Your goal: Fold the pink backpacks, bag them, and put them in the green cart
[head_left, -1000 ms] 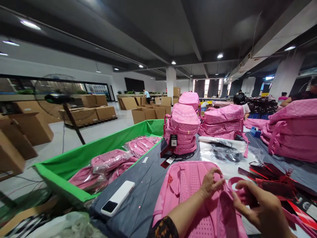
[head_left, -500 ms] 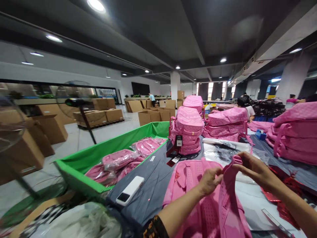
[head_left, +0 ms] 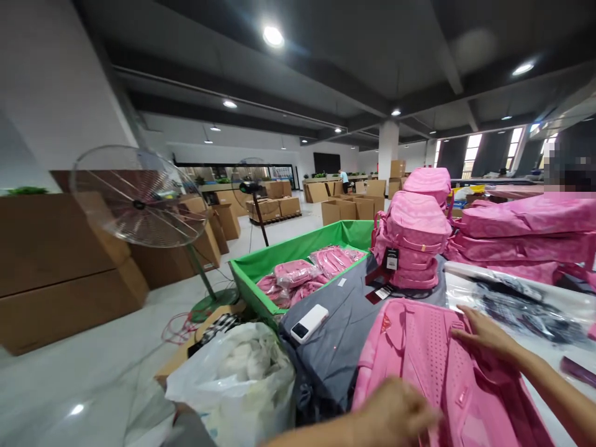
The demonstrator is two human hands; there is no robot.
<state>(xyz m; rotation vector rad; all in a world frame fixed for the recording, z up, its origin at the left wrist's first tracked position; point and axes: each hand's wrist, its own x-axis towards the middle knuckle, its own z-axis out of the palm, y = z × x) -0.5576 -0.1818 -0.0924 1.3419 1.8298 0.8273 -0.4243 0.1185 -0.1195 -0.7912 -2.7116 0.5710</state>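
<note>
A pink backpack (head_left: pixel 419 360) lies back-side up on the grey table cover (head_left: pixel 335 347) in front of me. My right hand (head_left: pixel 484 334) rests flat on its upper right part, fingers stretched out. My left hand (head_left: pixel 395 413) hovers low over the backpack's near edge; it is blurred by motion and its fingers do not show clearly. An upright pink backpack (head_left: pixel 412 242) with a black hang tag stands further back on the table.
A white phone (head_left: pixel 309 323) lies on the grey cover. A green bin (head_left: pixel 298 248) holds bagged pink backpacks. Stacked pink backpacks (head_left: pixel 526 239) sit at right, clear plastic bags (head_left: pixel 516 298) beside them. A white plastic sack (head_left: pixel 237 379), a floor fan (head_left: pixel 139 198) and cardboard boxes (head_left: pixel 60 261) stand at left.
Both hands let go of the pink strap they held up. The right hand now lies flat on the backpack and the left has dropped low. The view has swung left.
</note>
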